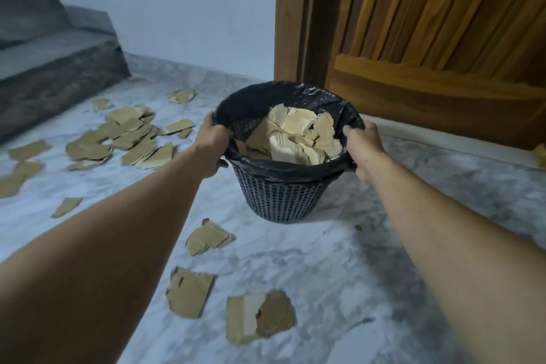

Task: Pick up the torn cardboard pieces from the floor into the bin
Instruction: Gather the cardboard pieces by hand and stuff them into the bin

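Note:
A dark mesh bin (277,195) lined with a black bag sits in the middle of the view, holding several torn cardboard pieces (298,136). My left hand (211,143) grips its left rim and my right hand (365,146) grips its right rim. The bin looks lifted a little off the marble floor. More torn cardboard pieces lie on the floor: a heap (130,136) to the left and single pieces (208,238), (189,292), (260,316) in front of the bin.
A wooden door (428,38) stands right behind the bin. Grey stone steps (56,68) rise at the back left. A pale wall (189,9) closes the back. A yellow scrap (539,154) lies at the far right edge.

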Available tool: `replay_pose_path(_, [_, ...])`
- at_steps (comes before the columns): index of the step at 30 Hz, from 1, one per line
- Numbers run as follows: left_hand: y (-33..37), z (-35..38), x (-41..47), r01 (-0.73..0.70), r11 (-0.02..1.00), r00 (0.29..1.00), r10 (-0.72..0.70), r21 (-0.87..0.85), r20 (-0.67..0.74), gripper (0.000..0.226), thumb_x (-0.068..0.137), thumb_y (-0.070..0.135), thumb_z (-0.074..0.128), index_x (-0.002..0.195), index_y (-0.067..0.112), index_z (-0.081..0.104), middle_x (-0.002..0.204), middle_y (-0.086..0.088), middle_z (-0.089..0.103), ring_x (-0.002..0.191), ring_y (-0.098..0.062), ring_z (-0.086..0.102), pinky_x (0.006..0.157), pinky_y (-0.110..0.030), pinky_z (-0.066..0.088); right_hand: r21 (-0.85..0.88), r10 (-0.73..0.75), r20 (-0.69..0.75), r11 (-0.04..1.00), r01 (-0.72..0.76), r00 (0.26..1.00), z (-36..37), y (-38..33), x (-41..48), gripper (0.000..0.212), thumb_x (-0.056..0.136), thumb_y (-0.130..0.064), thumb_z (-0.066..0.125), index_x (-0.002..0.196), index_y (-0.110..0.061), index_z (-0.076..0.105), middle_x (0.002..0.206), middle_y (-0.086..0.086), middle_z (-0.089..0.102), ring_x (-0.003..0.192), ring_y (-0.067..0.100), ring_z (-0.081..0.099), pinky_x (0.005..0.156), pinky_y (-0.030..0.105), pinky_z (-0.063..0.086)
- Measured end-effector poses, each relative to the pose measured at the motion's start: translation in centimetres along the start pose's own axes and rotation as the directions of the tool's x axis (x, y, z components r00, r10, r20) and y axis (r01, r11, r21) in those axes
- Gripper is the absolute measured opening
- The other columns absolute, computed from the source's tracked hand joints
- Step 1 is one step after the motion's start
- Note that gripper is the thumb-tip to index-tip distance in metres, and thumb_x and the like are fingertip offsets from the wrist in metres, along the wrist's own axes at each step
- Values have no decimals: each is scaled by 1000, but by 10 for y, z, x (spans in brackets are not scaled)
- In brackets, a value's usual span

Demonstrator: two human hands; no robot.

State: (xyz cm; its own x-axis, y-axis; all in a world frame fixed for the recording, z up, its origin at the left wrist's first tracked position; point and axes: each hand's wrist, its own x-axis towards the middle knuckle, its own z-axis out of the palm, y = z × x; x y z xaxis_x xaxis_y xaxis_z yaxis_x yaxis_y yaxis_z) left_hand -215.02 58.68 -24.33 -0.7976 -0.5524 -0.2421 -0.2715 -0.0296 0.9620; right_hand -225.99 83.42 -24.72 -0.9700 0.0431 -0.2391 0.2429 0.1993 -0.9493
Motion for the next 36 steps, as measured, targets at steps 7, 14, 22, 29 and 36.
replay_pose_path(7, [-50,-32,-36,34,999,999,-34,-13,-24,56,101,62,31,147,32,43,152,-5,45,136,-30,45,110,-53,38,245,60,-118,969,-30,991,20,57,-68,74,96,-75,28,155,-31,36,161,0,38,145,27,39,114,46,32])
replay_pose_path(14, [-198,-76,-72,-340,527,940,194,779,279,57,109,29,32,162,22,14,168,-13,16,155,-32,13,122,-52,20,-313,-64,44,947,74,997,60,174,-181,60,109,-42,34,163,-29,11,169,5,18,150,29,31,116,46,32])
replay_pose_path(22, [-278,-112,-89,-395,185,918,117,900,379,79,92,57,-5,163,25,7,169,-10,10,156,-34,1,122,-58,-3,-857,45,458,285,428,888,115,259,-227,62,108,-48,16,162,-31,-10,169,13,-16,154,35,-20,120,61,-12])
replay_pose_path(29, [-287,-187,-86,-227,305,964,208,925,168,64,98,50,16,141,16,49,149,-21,41,144,-40,29,116,-65,20,-780,-13,597,221,585,802,185,237,-213,59,111,-33,22,162,-25,-5,170,14,-9,155,33,-15,122,58,-3])
replay_pose_path(36, [-297,-238,-56,-47,354,957,285,934,-60,54,100,47,22,136,20,53,148,-12,47,139,-33,36,112,-64,22,-689,-142,658,283,668,739,285,225,-170,57,111,-32,29,163,-24,9,170,14,-3,156,30,-11,122,56,-5])
